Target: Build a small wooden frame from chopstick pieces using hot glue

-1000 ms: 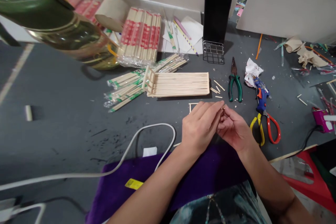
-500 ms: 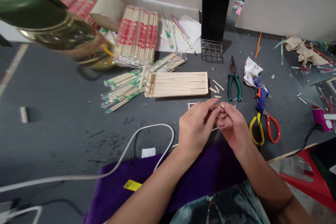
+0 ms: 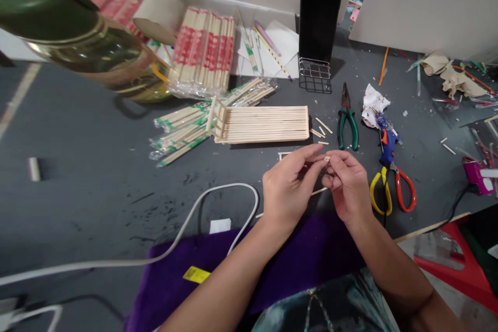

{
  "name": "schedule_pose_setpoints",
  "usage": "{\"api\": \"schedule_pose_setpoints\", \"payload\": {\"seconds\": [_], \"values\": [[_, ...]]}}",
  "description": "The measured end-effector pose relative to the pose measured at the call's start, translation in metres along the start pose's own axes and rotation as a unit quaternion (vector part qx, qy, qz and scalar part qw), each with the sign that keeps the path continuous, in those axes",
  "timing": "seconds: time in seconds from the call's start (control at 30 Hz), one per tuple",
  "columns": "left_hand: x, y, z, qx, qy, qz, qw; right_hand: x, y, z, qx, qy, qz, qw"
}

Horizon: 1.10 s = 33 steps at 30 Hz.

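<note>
In the head view, two bare hands met above a dark grey table [image 3: 97, 192], right of centre on the near side. The right hand [image 3: 347, 181] held a tiny pale wooden piece [image 3: 327, 159] pinched between thumb and fingertips. The left hand [image 3: 288, 187] had its thumb and forefinger at the piece's left side; whether they gripped it as well could not be told. The piece looked like short stick ends set together, though it was too small to make out. It was probably very light and stiff, dry rather than slippery, and easy to drop; any joint in it would likely be its weak point, so a gentle fingertip hold on its outer sides seemed best. Beyond the hands, to the far left, lay a bed-like slatted wooden model [image 3: 268, 124], with short stick offcuts [image 3: 323, 124] at its right end. Green-handled pliers [image 3: 346, 110] and a blue glue gun [image 3: 388, 146] lay farther right.
</note>
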<state>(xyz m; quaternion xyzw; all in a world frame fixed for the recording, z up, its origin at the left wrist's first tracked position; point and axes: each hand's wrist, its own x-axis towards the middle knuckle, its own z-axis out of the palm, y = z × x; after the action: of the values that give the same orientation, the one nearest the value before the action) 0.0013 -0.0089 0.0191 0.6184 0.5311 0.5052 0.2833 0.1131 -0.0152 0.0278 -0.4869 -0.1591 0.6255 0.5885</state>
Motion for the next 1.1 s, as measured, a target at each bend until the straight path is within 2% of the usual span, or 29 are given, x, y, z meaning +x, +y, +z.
{"api": "schedule_pose_setpoints", "payload": {"seconds": [0.23,0.47,0.6,0.83,1.1], "values": [[0.001,-0.002,-0.002,0.030,-0.002,0.052,0.998,0.002,0.000,-0.002,-0.024,0.005,0.004,1.000],[0.004,-0.001,-0.003,-0.001,-0.023,0.074,0.997,0.001,-0.001,-0.005,-0.073,0.001,-0.033,0.997],[0.004,-0.001,-0.002,-0.032,-0.028,0.033,0.999,0.001,-0.003,-0.007,-0.077,-0.005,-0.023,0.997],[0.007,-0.003,-0.001,-0.126,-0.058,-0.098,0.985,0.001,-0.006,-0.006,-0.028,-0.007,0.036,0.999],[0.011,-0.004,-0.002,-0.186,-0.082,-0.131,0.970,0.000,-0.005,-0.008,-0.058,-0.019,0.019,0.998]]}}
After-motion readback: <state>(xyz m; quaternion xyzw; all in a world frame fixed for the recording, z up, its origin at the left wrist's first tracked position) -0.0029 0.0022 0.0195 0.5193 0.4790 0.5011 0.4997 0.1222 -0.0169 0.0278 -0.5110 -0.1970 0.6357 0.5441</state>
